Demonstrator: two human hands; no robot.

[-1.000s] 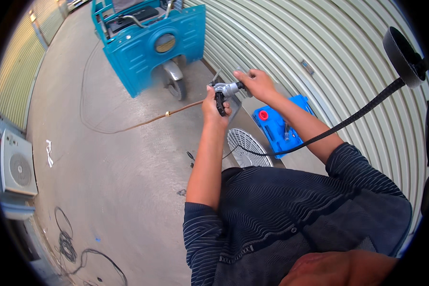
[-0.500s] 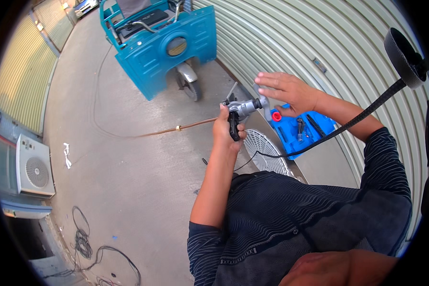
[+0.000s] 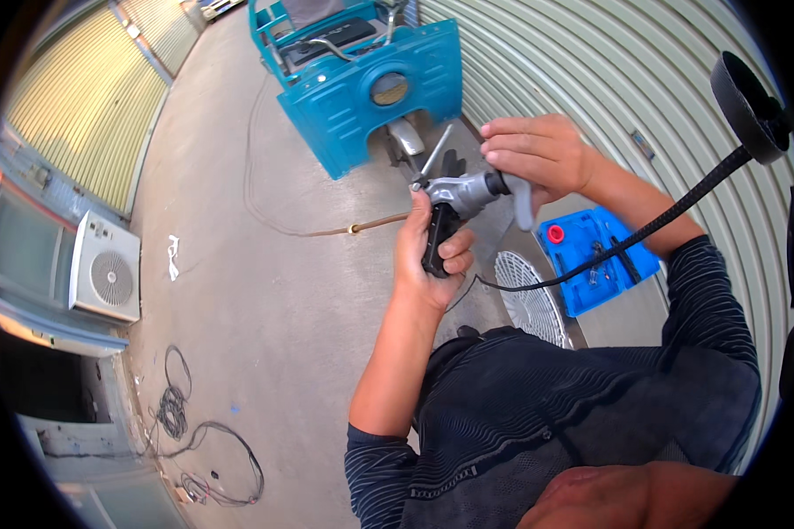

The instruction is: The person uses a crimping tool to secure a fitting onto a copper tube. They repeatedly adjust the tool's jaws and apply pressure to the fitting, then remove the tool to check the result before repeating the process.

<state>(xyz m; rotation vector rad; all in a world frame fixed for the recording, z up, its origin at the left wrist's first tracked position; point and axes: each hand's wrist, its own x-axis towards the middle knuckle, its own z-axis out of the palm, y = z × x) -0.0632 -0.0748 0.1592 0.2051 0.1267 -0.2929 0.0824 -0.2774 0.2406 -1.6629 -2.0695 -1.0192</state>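
A flaring tool (image 3: 468, 194) with a silver body and black clamp bar is held up in front of me. My left hand (image 3: 430, 251) wraps round its black bar, thumb up along the side. At the tool's right end, my right hand (image 3: 543, 157) lies against the grey turning handle (image 3: 522, 204), its fingers stretched out to the left and its thumb mostly hidden. From the tool's left side runs a thin copper tube (image 3: 384, 220), carrying a brass nut (image 3: 354, 229). A silver lever (image 3: 438, 150) sticks up from the clamp.
An open blue tool case (image 3: 578, 304) holds small parts and a red ring (image 3: 556, 234), beside a white round grille (image 3: 525, 291). Ahead stands a teal cargo tricycle (image 3: 344, 115). Leftward are an air-conditioner outdoor unit (image 3: 106, 269) and coiled cables (image 3: 172, 414). A ribbed shutter (image 3: 609, 79) lines the right.
My view has turned, so the surroundings sit farther right. The tool and left hand are slightly farther right, and the handle has turned a little. My right hand stays beside it, fingers still stretched.
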